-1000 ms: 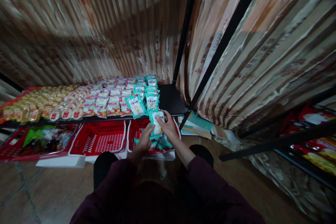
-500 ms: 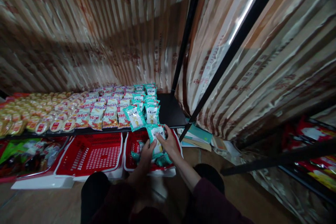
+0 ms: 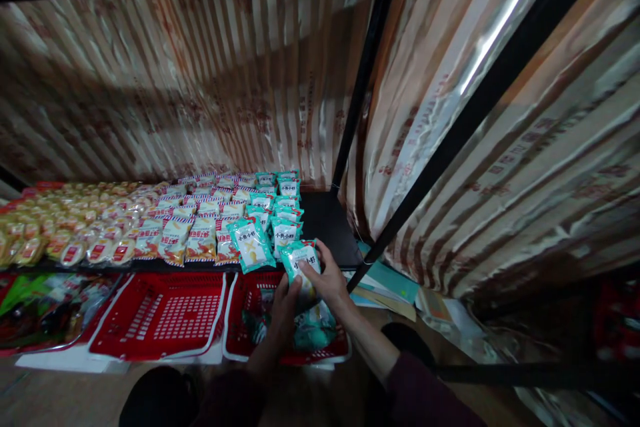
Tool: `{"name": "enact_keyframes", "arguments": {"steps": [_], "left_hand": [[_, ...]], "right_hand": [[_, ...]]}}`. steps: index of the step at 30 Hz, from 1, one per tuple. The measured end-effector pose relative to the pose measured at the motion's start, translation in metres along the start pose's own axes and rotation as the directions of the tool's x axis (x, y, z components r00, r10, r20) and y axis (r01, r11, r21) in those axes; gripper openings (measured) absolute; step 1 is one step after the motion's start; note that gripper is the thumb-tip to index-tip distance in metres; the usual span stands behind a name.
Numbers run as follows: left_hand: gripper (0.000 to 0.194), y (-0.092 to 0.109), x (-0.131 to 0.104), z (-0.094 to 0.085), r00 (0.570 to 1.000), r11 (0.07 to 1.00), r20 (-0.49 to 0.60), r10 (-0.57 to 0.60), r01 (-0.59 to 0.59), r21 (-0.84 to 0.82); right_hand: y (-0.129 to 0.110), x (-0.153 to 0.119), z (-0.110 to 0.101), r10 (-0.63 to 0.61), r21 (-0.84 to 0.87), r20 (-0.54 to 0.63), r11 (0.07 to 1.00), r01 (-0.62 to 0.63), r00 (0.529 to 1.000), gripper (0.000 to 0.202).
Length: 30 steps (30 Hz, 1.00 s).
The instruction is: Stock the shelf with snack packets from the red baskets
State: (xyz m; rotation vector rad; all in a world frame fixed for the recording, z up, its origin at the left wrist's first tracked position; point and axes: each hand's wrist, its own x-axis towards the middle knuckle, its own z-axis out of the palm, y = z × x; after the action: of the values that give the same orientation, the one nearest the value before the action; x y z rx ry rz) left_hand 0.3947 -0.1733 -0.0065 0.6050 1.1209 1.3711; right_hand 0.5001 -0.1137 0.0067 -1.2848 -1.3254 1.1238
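Note:
A teal and white snack bag is gripped between my two hands at the shelf's front edge. My left hand is closed on its lower left side, thumb on the front. My right hand closes around the right side, its thumb also pressing the front. Beneath my hands, a red basket contains several more teal bags, partly covered by my left hand and forearm. Just left of the held bag, a matching teal bag leans at the front of the shelf, beside rows of the same kind.
The black shelf carries striped snack bags and round wrapped cakes further left. A second red basket and a basket of mixed packets sit below. A black post slants up at my right, near flat cardboard.
The held bag has come up and forward, now overlapping the shelf's front edge. Both hands keep their grip on it. The view has shifted slightly.

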Motion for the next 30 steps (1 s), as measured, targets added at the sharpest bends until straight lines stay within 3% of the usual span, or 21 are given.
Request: {"name": "enact_keyframes", "arguments": {"steps": [4,7,11,15,22,26,30], "left_hand": [[0.054,0.008,-0.005,0.002,0.996,0.995,-0.008,0.091,-0.092,-0.028],[0.058,0.01,-0.016,0.002,0.996,0.995,0.016,0.083,-0.082,-0.053],[0.052,0.006,-0.029,0.0,0.998,0.998,0.029,0.059,-0.059,0.021],[0.049,-0.005,-0.027,-0.008,0.997,0.995,0.073,0.023,-0.03,0.093],[0.054,-0.023,-0.005,-0.006,0.999,0.998,0.036,0.002,-0.005,0.068],[0.058,-0.013,0.006,0.002,0.999,0.999,0.03,-0.013,0.012,0.036],[0.06,-0.001,0.012,0.006,1.0,1.0,0.023,-0.003,0.002,0.029]], "right_hand": [[-0.015,0.001,0.006,-0.054,0.042,0.053,0.998,0.052,0.997,0.075],[-0.018,-0.009,0.006,-0.064,0.051,0.056,0.997,0.061,0.996,0.074],[-0.006,-0.028,0.002,-0.013,0.07,-0.005,0.997,0.013,1.0,0.076],[0.011,-0.036,0.0,0.069,0.092,-0.062,0.994,-0.063,0.996,0.075],[0.018,-0.014,-0.006,0.105,-0.013,-0.01,0.994,-0.105,0.994,0.071],[0.012,0.001,-0.008,0.133,-0.036,0.029,0.991,-0.132,0.991,0.072],[0.003,0.01,-0.009,0.062,-0.028,0.013,0.998,-0.062,0.998,0.07]]}}
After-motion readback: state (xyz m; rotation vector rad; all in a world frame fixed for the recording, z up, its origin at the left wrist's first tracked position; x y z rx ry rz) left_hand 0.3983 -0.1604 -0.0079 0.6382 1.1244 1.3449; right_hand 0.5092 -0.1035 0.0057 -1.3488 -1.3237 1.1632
